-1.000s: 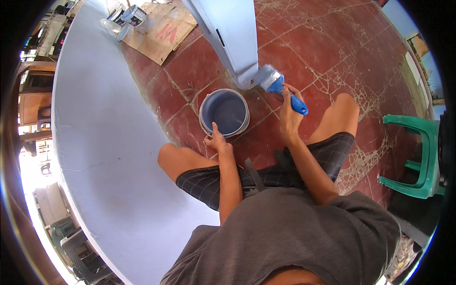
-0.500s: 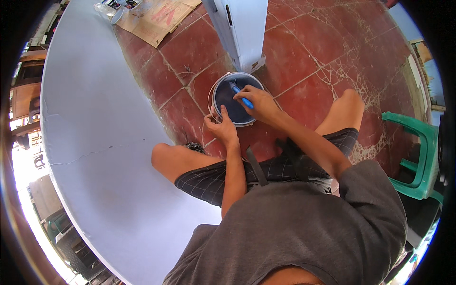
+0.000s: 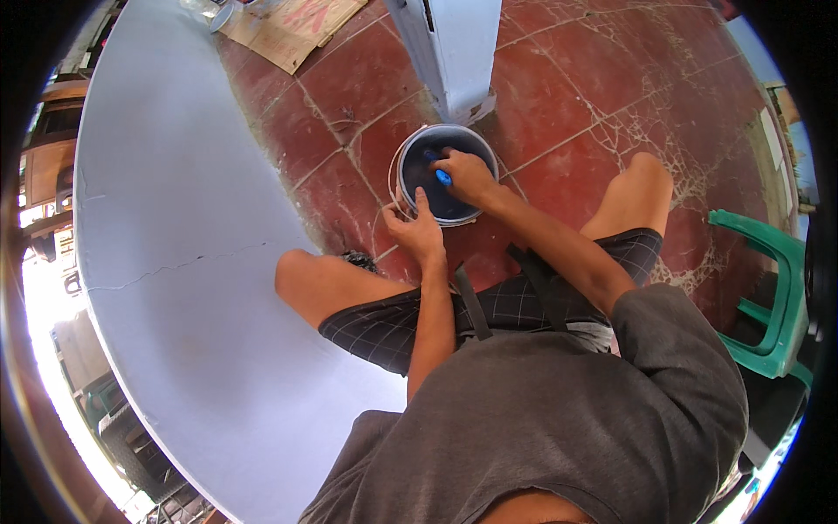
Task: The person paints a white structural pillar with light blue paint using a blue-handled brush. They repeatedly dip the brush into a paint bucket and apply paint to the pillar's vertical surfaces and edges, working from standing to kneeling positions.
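Observation:
A round bucket (image 3: 449,127) with a pale rim and a thin wire handle stands on the floor in front of me. Its inside is dark blue-grey. My left hand (image 3: 417,231) grips the near left rim, thumb over the inside and fingers against the outer wall. Reaching over the right side, my right hand (image 3: 469,177) is closed around a blue-handled tool (image 3: 443,178). The handle's end points up toward me, and the working end is down inside the bucket, hidden by my fingers and the shadow.
A light-blue post (image 3: 463,65) rises just beyond the bucket. Along my left runs a broad pale-blue surface (image 3: 183,341) with a crack. Cardboard (image 3: 292,35) lies at the far left on red tiles (image 3: 559,113). A green plastic chair (image 3: 772,297) stands at right.
My right hand has gone lower into the bucket, and the blue handle has tipped steeper, its end now facing me. My left hand keeps its grip on the rim. The whole view has shifted slightly.

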Tool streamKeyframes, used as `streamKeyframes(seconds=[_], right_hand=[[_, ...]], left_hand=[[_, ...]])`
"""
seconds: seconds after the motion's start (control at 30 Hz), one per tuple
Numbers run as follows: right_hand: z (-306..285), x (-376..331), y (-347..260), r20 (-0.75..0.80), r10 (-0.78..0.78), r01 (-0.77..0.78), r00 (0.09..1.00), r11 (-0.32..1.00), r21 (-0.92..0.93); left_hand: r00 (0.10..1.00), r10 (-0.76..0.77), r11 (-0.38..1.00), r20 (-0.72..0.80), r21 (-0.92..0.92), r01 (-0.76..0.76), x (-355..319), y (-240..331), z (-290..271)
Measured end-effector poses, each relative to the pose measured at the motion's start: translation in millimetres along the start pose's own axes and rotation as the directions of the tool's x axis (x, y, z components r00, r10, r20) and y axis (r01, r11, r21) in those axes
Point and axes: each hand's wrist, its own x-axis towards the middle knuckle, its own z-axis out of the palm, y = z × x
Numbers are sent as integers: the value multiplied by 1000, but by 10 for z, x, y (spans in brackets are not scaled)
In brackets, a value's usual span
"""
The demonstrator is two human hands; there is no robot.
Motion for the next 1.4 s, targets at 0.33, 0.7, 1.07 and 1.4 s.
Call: streamKeyframes(seconds=[0.33,0.7,1.07,1.4], right_hand=[[-85,83,50,-65,-23,52,998,866,498],[-677,-340,-142,123,559,-283,820,210,936],[-397,-111,-360,280,745,102,606,-422,901],[-1040,-719,-709,-88,846,217,526,-33,976]], left_hand=[[993,77,994,-87,-71,-84,40,-115,67],[982,-155,988,-110,-16,154,55,0,115],[996,-84,995,-27,-53,82,-101,-48,136],[911,-384,923,-149,-76,377,-54,-96,57]])
